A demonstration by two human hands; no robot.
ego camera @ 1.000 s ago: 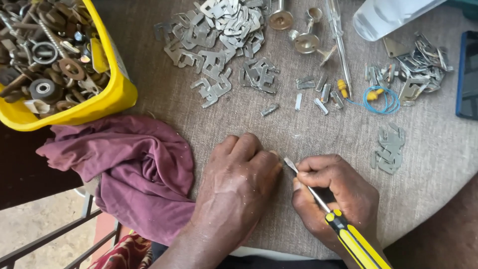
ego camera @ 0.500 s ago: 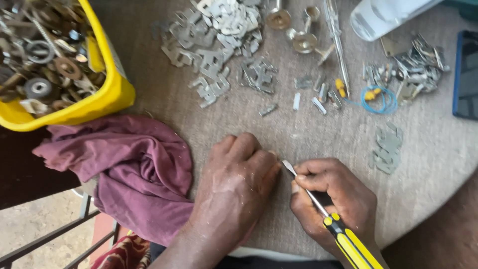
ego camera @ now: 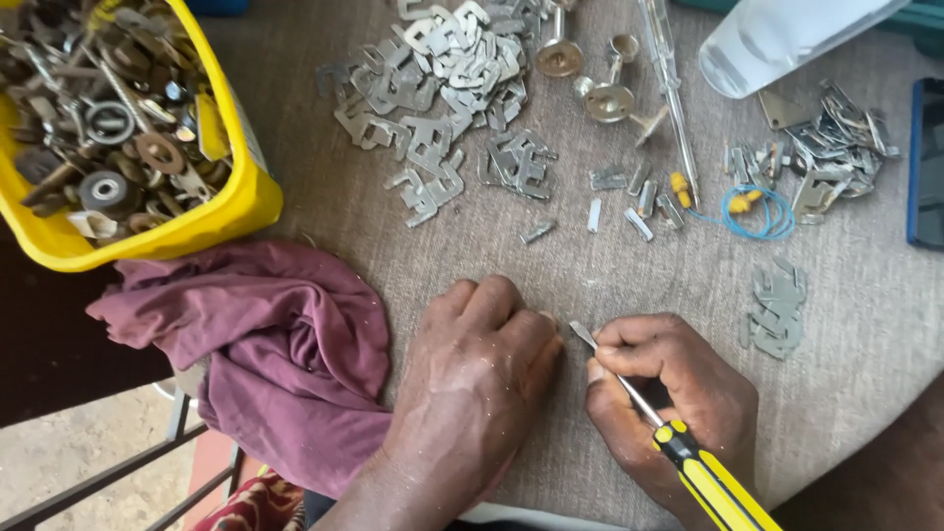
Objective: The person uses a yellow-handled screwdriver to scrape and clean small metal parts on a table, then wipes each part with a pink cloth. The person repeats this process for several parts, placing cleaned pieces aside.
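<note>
Grey cloth-covered table (ego camera: 865, 324) | yellow tub (ego camera: 231, 202) of scrap far left, maroon rag (ego camera: 285, 354) beside | left hand (ego camera: 482, 364) fisted, contents hidden | right hand (ego camera: 678, 393) curled tight round screwdriver (ego camera: 649, 418): long axis diagonal, tip up-left near left knuckles | risk: tip could slip into the knuckles.

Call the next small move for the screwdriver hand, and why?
Probably ease the screwdriver tip a little further left, to whatever the left hand pins to the table. The right hand grips the shaft low, and the tip sits right beside the left hand's curled fingers. That hand hides the part, so contact can't be confirmed.
</note>
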